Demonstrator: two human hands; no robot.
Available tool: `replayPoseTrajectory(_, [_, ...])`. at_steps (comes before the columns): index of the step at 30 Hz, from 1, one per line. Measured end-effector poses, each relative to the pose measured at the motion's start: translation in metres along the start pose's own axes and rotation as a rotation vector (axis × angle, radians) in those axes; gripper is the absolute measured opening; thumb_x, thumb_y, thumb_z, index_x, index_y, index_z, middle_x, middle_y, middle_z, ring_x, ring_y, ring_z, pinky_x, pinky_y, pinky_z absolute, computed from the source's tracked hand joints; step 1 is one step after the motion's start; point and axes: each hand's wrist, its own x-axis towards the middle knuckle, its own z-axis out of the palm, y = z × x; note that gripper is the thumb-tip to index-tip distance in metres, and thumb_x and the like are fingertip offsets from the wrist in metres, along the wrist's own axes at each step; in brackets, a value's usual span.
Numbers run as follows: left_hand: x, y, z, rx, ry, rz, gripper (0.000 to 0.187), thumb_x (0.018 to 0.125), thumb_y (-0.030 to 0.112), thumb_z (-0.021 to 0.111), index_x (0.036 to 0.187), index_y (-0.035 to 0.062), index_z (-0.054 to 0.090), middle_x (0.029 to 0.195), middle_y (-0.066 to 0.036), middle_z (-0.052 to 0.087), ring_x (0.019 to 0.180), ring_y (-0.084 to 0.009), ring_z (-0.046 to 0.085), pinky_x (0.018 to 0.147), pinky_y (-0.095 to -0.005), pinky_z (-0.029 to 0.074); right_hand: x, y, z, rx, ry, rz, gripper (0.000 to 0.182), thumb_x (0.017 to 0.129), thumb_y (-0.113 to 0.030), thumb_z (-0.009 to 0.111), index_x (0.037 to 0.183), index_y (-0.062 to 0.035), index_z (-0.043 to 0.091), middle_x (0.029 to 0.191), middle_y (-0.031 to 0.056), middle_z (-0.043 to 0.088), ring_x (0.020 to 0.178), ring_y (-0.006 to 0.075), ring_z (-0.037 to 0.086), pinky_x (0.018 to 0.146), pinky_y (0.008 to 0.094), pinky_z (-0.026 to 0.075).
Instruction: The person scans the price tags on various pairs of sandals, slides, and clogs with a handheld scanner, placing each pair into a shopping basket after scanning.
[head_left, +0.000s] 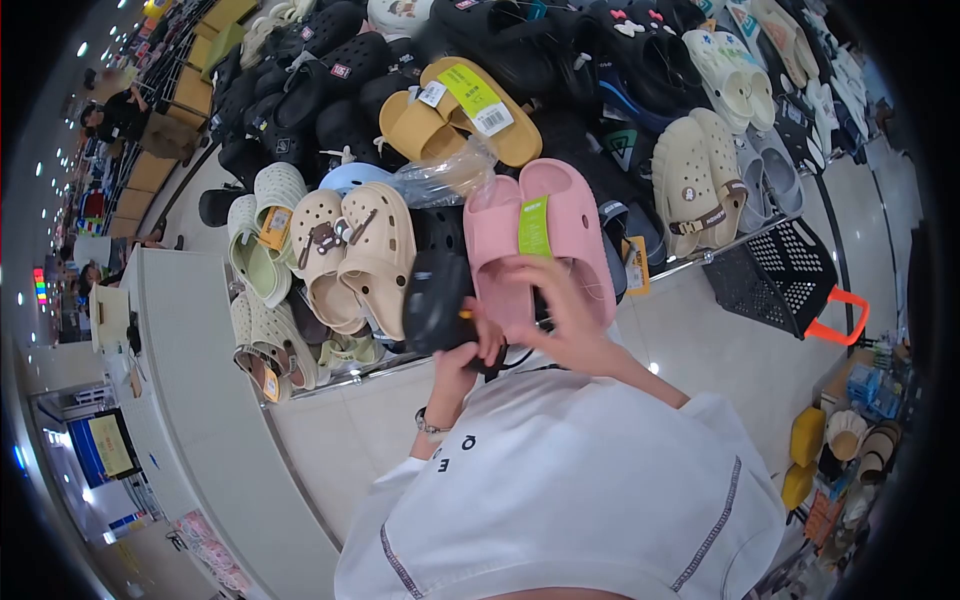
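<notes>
My left hand (470, 350), with a watch on its wrist, is closed around a black clog (435, 300) held upright in front of my chest. The clog is slightly blurred. To its right, my right hand (565, 315) has its fingers spread and curved, with nothing visible in them. It overlaps the lower part of a pair of pink slides (585, 225) with a green tag. Beige clogs (380, 235) with a bear charm lie just left of the black clog. Behind the pink slides are tan slides (515, 135) with a green-yellow label, and crumpled clear plastic (445, 178).
Black clogs (340, 70) are piled at the back of the display. A metal rail (350, 378) edges its front. On the right, a black basket (770, 275) with an orange handle stands on the floor. A pale counter (210, 380) runs along the left; a person (125, 115) is beyond it.
</notes>
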Motion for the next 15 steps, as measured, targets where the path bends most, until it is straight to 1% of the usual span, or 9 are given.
replayPoseTrajectory(1, [0.000, 0.006, 0.006, -0.233, -0.053, 0.167, 0.043, 0.070, 0.022, 0.057, 0.108, 0.0066, 0.044, 0.059, 0.000, 0.044, 0.051, -0.0131, 0.046, 0.063, -0.0321, 0.037, -0.019, 0.019, -0.007, -0.007, -0.014, 0.212, 0.053, 0.073, -0.019, 0.063, 0.115, 0.0008, 0.038, 0.114, 0.0195, 0.040, 0.106, 0.0331, 0.041, 0.089, 0.0363, 0.034])
replayPoseTrajectory(2, [0.000, 0.009, 0.006, -0.267, 0.023, 0.219, 0.046, 0.067, 0.025, 0.056, 0.107, 0.0074, 0.043, 0.054, 0.000, 0.037, 0.043, -0.0121, 0.038, 0.059, -0.0289, 0.034, -0.031, 0.031, -0.008, -0.010, -0.023, 0.321, 0.052, 0.074, -0.019, 0.062, 0.114, 0.0011, 0.038, 0.112, 0.0197, 0.041, 0.104, 0.0331, 0.042, 0.087, 0.0367, 0.036])
replayPoseTrajectory(5, [0.003, 0.022, -0.010, -0.242, 0.085, 0.261, 0.042, 0.067, 0.026, 0.053, 0.103, 0.0075, 0.044, 0.052, 0.000, 0.035, 0.040, -0.0118, 0.036, 0.057, -0.0286, 0.033, -0.054, 0.055, -0.003, -0.214, 0.005, 0.622, 0.043, 0.074, -0.021, 0.061, 0.105, 0.0032, 0.045, 0.100, 0.0211, 0.049, 0.093, 0.0351, 0.049, 0.080, 0.0402, 0.040])
replayPoseTrajectory(6, [0.005, 0.024, -0.013, -0.243, 0.082, 0.257, 0.042, 0.067, 0.026, 0.053, 0.103, 0.0075, 0.044, 0.052, 0.000, 0.035, 0.040, -0.0118, 0.036, 0.057, -0.0286, 0.033, -0.055, 0.063, 0.006, -0.339, 0.158, 0.466, 0.033, 0.075, -0.022, 0.060, 0.097, 0.0019, 0.053, 0.095, 0.0197, 0.052, 0.092, 0.0350, 0.049, 0.079, 0.0402, 0.040])
replayPoseTrajectory(7, [0.007, 0.026, -0.016, -0.197, 0.110, 0.257, 0.041, 0.067, 0.026, 0.052, 0.102, 0.0074, 0.043, 0.052, 0.000, 0.035, 0.040, -0.0119, 0.036, 0.057, -0.0286, 0.034, -0.053, 0.076, 0.017, -0.341, 0.162, 0.469, 0.033, 0.075, -0.022, 0.060, 0.097, 0.0019, 0.053, 0.095, 0.0197, 0.052, 0.092, 0.0350, 0.049, 0.079, 0.0402, 0.040])
replayPoseTrajectory(9, [0.011, 0.027, -0.018, -0.152, 0.130, 0.257, 0.041, 0.067, 0.026, 0.052, 0.102, 0.0074, 0.043, 0.052, 0.000, 0.035, 0.040, -0.0121, 0.036, 0.057, -0.0286, 0.034, -0.042, 0.102, 0.036, -0.640, 0.368, 0.289, 0.036, 0.072, -0.025, 0.062, 0.094, 0.0030, 0.056, 0.086, 0.0237, 0.054, 0.085, 0.0394, 0.050, 0.077, 0.0435, 0.040])
replayPoseTrajectory(10, [0.013, 0.026, -0.018, -0.147, 0.111, 0.229, 0.041, 0.067, 0.026, 0.052, 0.102, 0.0069, 0.043, 0.053, 0.000, 0.035, 0.040, -0.0123, 0.037, 0.058, -0.0285, 0.034, -0.034, 0.104, 0.041, -0.645, 0.375, 0.289, 0.036, 0.072, -0.025, 0.062, 0.094, 0.0030, 0.056, 0.086, 0.0237, 0.054, 0.085, 0.0394, 0.050, 0.077, 0.0435, 0.040])
replayPoseTrajectory(12, [0.017, 0.024, -0.020, -0.140, 0.080, 0.203, 0.041, 0.067, 0.026, 0.051, 0.102, 0.0065, 0.043, 0.053, 0.000, 0.035, 0.041, -0.0124, 0.037, 0.058, -0.0284, 0.035, -0.018, 0.107, 0.048, -0.653, 0.224, 0.375, 0.036, 0.069, -0.024, 0.064, 0.093, 0.0007, 0.058, 0.086, 0.0237, 0.055, 0.084, 0.0394, 0.051, 0.076, 0.0447, 0.041])
replayPoseTrajectory(15, [0.024, 0.014, -0.019, -0.096, 0.094, 0.138, 0.042, 0.067, 0.025, 0.051, 0.103, 0.0057, 0.042, 0.053, -0.001, 0.035, 0.042, -0.0128, 0.038, 0.058, -0.0284, 0.035, 0.001, 0.126, 0.054, -0.693, 0.403, 0.387, 0.034, 0.065, -0.025, 0.067, 0.088, -0.0013, 0.059, 0.084, 0.0220, 0.056, 0.082, 0.0382, 0.052, 0.074, 0.0461, 0.041])
